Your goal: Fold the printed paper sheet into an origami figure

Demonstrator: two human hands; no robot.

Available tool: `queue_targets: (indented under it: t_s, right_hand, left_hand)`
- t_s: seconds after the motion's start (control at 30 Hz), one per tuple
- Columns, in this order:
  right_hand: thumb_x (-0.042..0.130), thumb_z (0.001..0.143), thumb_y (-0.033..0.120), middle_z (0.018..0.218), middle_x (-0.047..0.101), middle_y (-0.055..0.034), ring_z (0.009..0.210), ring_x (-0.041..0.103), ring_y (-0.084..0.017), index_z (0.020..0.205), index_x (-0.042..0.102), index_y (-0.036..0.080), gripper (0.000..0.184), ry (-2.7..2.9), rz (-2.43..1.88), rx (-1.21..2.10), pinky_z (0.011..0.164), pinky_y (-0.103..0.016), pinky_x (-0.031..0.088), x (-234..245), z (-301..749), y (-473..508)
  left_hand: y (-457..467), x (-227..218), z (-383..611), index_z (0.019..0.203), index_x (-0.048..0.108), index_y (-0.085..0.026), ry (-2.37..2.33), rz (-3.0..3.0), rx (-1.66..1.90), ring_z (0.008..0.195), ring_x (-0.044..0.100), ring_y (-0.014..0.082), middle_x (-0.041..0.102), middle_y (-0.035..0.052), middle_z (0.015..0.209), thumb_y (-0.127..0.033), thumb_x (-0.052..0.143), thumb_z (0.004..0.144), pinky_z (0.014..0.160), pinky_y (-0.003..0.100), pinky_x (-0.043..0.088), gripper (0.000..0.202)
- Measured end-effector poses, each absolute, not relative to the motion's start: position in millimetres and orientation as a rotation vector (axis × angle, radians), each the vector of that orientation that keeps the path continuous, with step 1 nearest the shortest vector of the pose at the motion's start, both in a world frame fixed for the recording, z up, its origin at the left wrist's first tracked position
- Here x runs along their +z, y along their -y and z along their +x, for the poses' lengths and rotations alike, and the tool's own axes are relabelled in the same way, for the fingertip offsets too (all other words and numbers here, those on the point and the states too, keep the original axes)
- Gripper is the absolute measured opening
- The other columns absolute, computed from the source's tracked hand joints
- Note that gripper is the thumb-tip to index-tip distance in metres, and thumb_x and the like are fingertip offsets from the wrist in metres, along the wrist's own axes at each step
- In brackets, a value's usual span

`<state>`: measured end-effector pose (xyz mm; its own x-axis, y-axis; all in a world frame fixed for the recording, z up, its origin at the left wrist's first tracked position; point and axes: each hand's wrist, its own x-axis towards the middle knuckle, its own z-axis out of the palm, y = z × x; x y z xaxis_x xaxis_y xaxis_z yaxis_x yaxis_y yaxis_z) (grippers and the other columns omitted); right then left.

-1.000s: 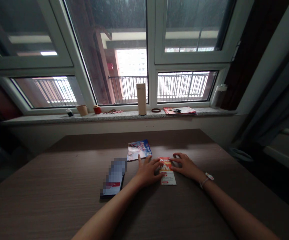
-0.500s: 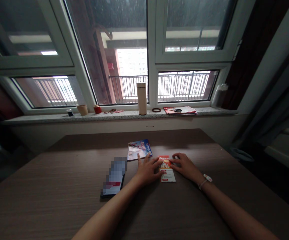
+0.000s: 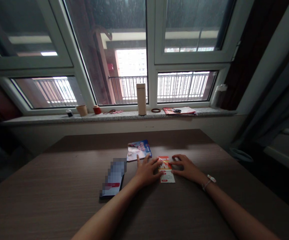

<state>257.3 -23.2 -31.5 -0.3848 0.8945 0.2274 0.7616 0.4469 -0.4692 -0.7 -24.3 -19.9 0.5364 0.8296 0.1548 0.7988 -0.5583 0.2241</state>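
Observation:
A small printed leaflet, orange-red above and white with red labels below, lies flat on the brown table between my hands. My left hand rests with fingers spread, its thumb and index fingertips on the leaflet's left side. From the other side, my right hand reaches in with fingers apart, its tips at the leaflet's right edge. A blue and pink booklet lies just beyond my left fingertips. To the left of my left hand is a phone with a blurred screen.
The brown wood-grain table ends at a wall below a stone windowsill. On the sill stand a beige flask, a paper cup, a red spool, a beaded bracelet, scissors on papers and a bottle.
My right hand has shifted slightly, its thumb now closer to the leaflet's right edge and its wrist a little to the right. My left hand and the leaflet stay almost in place.

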Motion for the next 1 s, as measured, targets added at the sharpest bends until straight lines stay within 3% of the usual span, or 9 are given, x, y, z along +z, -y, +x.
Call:
queue_targets:
  t_s: [0.1,0.37,1.0]
  right_hand:
    - [0.054,0.088,0.047,0.125,0.055,-0.0046,0.12,0.046,-0.025,0.108,0.07,0.035,0.029,2.193,-1.409,0.379,0.106,-0.044,0.036,-37.1,255.3,18.8]
    - [0.063,0.082,0.045,0.119,0.058,-0.005,0.114,0.05,-0.025,0.101,0.073,0.033,0.025,2.161,-1.438,0.322,0.101,-0.041,0.039,-38.1,249.5,15.6]
    - [0.076,0.062,0.056,0.142,0.038,-0.0078,0.132,0.035,-0.03,0.125,0.059,0.031,0.07,2.329,-1.428,0.563,0.112,-0.044,0.029,-20.2,258.9,27.1]
  left_hand:
    - [24.2,-20.7,-1.2,0.137,0.041,-0.049,-1.4,2.649,0.372,0.141,0.02,0.0372,0.039,-0.0079,0.149,-0.066,0.039,0.089,0.1,0.076,-0.015,0.05]
    - [22.8,-21.2,-0.9,0.137,0.042,-0.047,-1.392,2.626,0.378,0.141,0.019,0.0387,0.039,-0.0064,0.15,-0.064,0.041,0.089,0.099,0.076,-0.018,0.051]
    - [24.6,-20.3,-1.5,0.138,0.04,-0.046,-1.414,2.627,0.352,0.141,0.019,0.0384,0.039,-0.0061,0.15,-0.065,0.039,0.09,0.099,0.078,-0.014,0.052]
